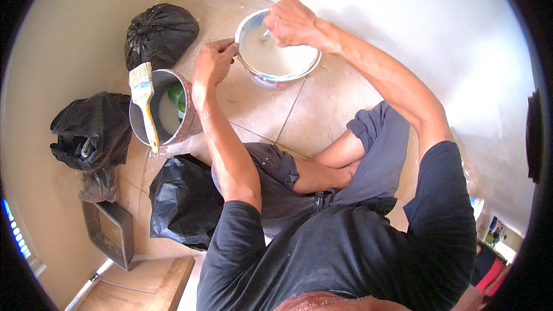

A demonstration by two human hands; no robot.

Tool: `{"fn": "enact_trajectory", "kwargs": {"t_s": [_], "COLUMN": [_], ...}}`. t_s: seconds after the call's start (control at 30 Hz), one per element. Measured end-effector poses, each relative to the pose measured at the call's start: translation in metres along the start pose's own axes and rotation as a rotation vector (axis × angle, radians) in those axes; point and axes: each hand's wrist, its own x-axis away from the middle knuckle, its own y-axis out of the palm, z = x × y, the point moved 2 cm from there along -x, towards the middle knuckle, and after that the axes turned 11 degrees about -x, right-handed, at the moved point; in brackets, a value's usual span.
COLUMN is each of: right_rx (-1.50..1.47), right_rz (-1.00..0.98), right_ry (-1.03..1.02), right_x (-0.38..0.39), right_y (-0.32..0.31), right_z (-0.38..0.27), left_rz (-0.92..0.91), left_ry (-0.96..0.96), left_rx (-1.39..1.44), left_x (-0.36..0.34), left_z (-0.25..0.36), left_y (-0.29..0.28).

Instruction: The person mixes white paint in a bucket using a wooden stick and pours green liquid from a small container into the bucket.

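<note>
Paint, pale and thin-looking, fills the white bucket [278,52] that sits on the tiled floor [322,109] in front of the seated person, close to the white wall. The right hand [292,22] is closed in a fist over the bucket's far rim, wrapped around a stirring stick [265,35] whose lower end dips into the liquid; only a short piece of the stick shows. The left hand [214,60] pinches the near-left rim of the bucket, fingers curled shut on its edge. To do this stirring well, it seems wise to keep that left grip firm so the bucket cannot slide or tip on the tile, and to sweep the stick low and wide along the bottom and wall, slowly enough that nothing slops over the rim. Just left of the forearm stands a grey can [164,112], tilted towards the camera, with whitish liquid and something green inside; a flat paintbrush [143,101] rests across its rim, bristles up. Three black plastic bags [161,33] lie around it, and a dark tray [109,231] leans by the wall near a wooden doorstep.
</note>
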Motion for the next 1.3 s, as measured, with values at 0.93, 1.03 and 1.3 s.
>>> {"fn": "enact_trajectory", "kwargs": {"t_s": [0.93,1.03,1.3], "right_rx": [-0.126,-0.179,0.158], "right_rz": [-0.107,-0.103,-0.174], "right_ry": [-0.220,-0.320,-0.050], "right_x": [-0.004,0.020,0.015], "right_y": [-0.001,-0.016,-0.029], "right_z": [-0.047,-0.044,0.007], "left_rz": [0.020,0.037,0.049], "left_ry": [0.035,0.042,0.008], "left_rx": [-0.062,-0.051,-0.027], "left_x": [0.001,0.000,0.001], "left_z": [-0.002,-0.001,-0.001], "left_y": [-0.002,0.001,0.001]}}
